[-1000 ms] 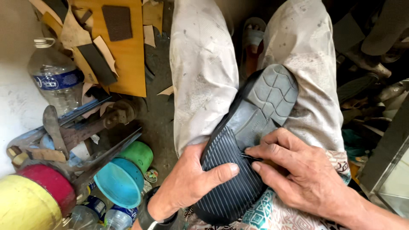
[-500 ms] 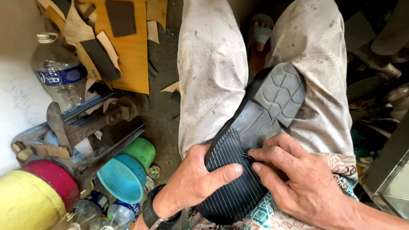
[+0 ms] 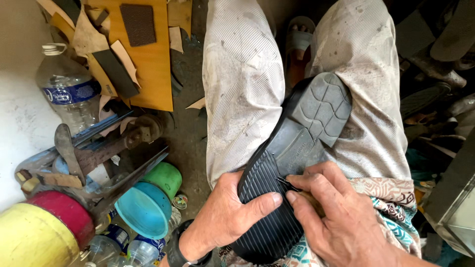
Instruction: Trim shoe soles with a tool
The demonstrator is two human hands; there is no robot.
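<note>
A black shoe [image 3: 297, 148] lies sole up across my lap, its heel pointing away from me. My left hand [image 3: 225, 217] grips the ribbed front of the sole from the left, thumb laid across the ribs. My right hand [image 3: 341, 217] holds a small wooden-handled awl [image 3: 297, 190] whose thin metal tip touches the sole just beyond my left thumb. My legs in pale stained trousers [image 3: 242, 89] run up the frame under the shoe.
On the floor to the left are a plastic water bottle [image 3: 69, 94], an orange board [image 3: 146, 59] with leather scraps, a rusty iron shoe last [image 3: 109, 148], blue and green bowls [image 3: 146, 207], and yellow and red containers [image 3: 34, 237]. A sandal [image 3: 299, 44] lies between my legs.
The view has shifted slightly and my right hand has edged along the sole with the awl. The shoe stays in the same grip.
</note>
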